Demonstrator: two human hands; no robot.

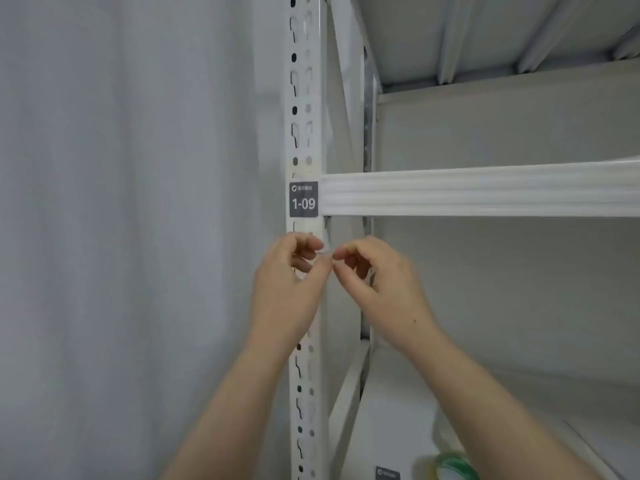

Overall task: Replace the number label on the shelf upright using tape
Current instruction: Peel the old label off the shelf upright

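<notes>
Grey wall [138, 202] left of upright [304, 98] | left hand [287, 289], right hand [384, 289] pinch clear tape [325, 251] — below label [303, 199]

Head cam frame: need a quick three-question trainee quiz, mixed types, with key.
1. True or false: the label on the upright reads 1-09.
2. The left hand and right hand pinch the clear tape piece where? A, above the label; B, just below the label; C, at the frame's top edge.
3. Fill in: the tape roll shows at the frame's ____ edge.
Key: 1 true; 2 B; 3 bottom.
</notes>
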